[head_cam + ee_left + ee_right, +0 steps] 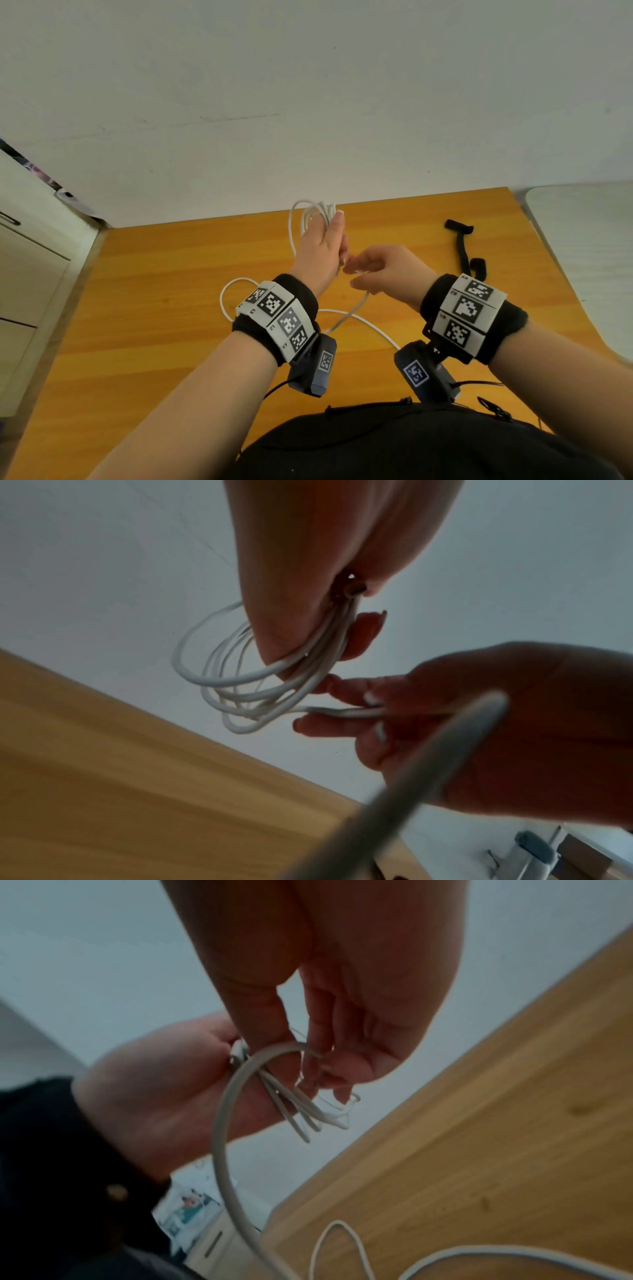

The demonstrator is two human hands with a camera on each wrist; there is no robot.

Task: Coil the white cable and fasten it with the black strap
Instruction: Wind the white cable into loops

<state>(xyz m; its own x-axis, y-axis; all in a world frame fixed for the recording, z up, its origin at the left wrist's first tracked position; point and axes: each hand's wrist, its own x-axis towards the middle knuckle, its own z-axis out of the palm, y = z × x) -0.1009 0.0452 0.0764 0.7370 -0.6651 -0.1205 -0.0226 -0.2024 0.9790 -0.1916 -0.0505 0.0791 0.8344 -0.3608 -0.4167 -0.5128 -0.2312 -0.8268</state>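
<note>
My left hand is raised above the wooden table and grips several loops of the white cable; those loops bulge past its fingers. My right hand sits just right of it and pinches a strand of the cable between its fingertips. The loose rest of the cable trails down onto the table below my wrists. The black strap lies flat on the table at the far right, apart from both hands.
A white cabinet with drawers stands left of the table. A white surface adjoins the table's right edge. A pale wall rises behind the table. My dark clothing fills the near bottom.
</note>
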